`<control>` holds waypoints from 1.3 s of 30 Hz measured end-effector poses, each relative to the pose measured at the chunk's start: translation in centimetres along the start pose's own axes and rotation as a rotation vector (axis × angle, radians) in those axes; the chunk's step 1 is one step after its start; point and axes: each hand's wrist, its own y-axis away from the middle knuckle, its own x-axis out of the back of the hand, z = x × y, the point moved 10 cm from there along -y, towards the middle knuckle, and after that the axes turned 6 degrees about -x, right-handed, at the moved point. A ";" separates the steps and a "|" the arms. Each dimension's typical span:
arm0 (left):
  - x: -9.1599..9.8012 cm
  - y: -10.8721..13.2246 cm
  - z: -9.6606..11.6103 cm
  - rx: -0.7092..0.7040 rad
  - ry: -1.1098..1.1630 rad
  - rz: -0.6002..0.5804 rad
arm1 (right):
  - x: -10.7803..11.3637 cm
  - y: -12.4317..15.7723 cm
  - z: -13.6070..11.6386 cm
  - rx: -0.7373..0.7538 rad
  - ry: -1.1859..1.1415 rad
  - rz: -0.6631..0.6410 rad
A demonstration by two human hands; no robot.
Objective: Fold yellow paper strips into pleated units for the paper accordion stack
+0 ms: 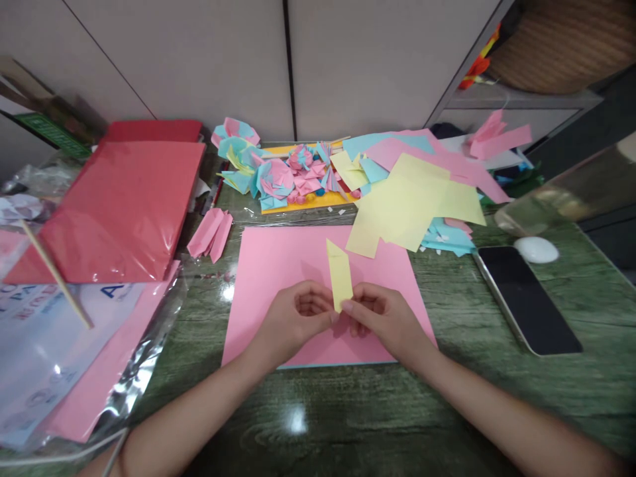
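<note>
A narrow folded strip of yellow paper (340, 273) stands slantwise between my hands, its top end cut to a point. My right hand (380, 311) pinches its lower end between thumb and fingers. On the other side, my left hand (303, 308) is closed in a pinch at the strip's lower left edge. Both hands are just above a pink sheet of paper (263, 265), which lies flat with a thin blue edge showing beneath it. Two folded pink paper pieces (211, 233) rest left of the sheet.
Behind are folded paper flowers (275, 179) and loose yellow sheets (407, 199). A phone (529, 298) and a white oval object (536, 250) lie on the right. Red folders (124, 199), a plastic paper packet (74, 351) and a wooden stick (57, 275) occupy the left.
</note>
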 end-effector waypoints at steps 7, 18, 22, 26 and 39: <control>-0.1 -0.1 -0.1 -0.007 -0.029 0.001 | -0.1 0.0 0.0 -0.007 0.018 -0.002; -0.7 0.1 0.3 -0.049 -0.028 -0.053 | -0.4 0.2 0.0 0.017 0.029 -0.026; -0.8 0.1 0.1 -0.041 -0.003 -0.056 | -0.6 0.2 0.2 0.020 0.029 -0.032; -0.8 0.0 0.1 -0.044 0.015 -0.061 | -0.5 0.1 0.3 0.018 0.034 -0.033; -1.3 0.2 0.4 -0.053 0.007 -0.136 | 0.0 0.3 -0.3 0.061 -0.054 -0.037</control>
